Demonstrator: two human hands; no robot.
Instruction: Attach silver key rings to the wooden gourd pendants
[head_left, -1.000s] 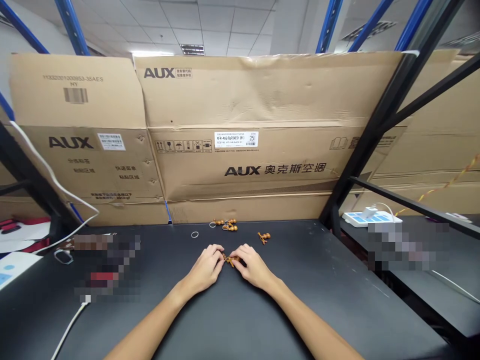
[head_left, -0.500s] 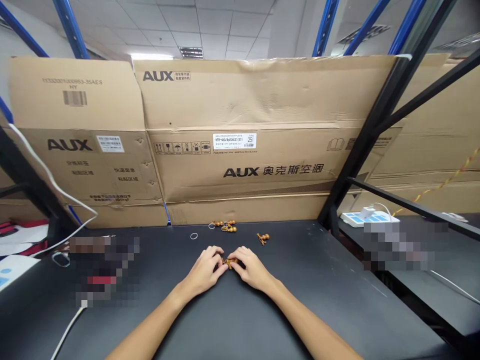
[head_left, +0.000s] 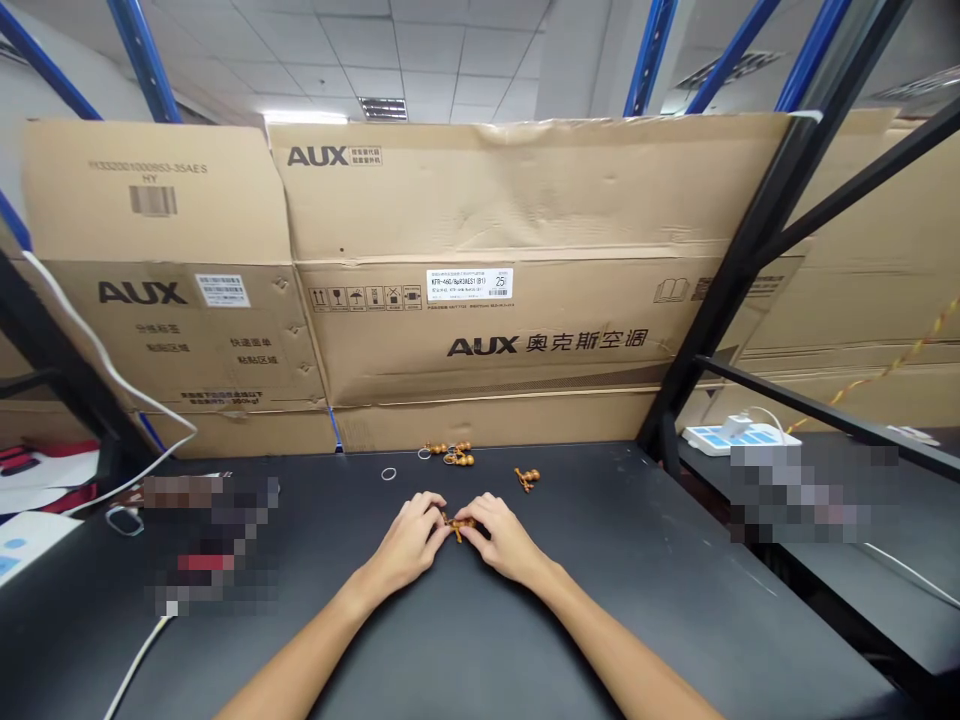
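Seen in the lower centre of the frame: the bare left hand [head_left: 411, 535], joined to a forearm rising in a slant from the bottom edge, left of the middle. Held low, back turned upward, with fingers curved inward to the right and thumb underneath. Facing it, almost as in a mirror: the bare right hand [head_left: 499, 532], with forearm coming from the bottom edge, right of the middle, and wrist bent slightly toward the centre.

Pinching, with thumb and fingertips of both hands, one small glossy orange-brown trinket with a thin cord-like tail [head_left: 457, 527], in the narrow space between the hands, just below the centre of the frame. Partly covered by fingers; cannot tell which end in which hand.

Farther up on the flat black worktop [head_left: 457, 640]: a thin silver metal ring [head_left: 388, 474], a cluster of orange-brown gourd-shaped trinkets with rings [head_left: 460, 460], and, more to the right, a single orange-brown gourd-shaped trinket [head_left: 531, 476].
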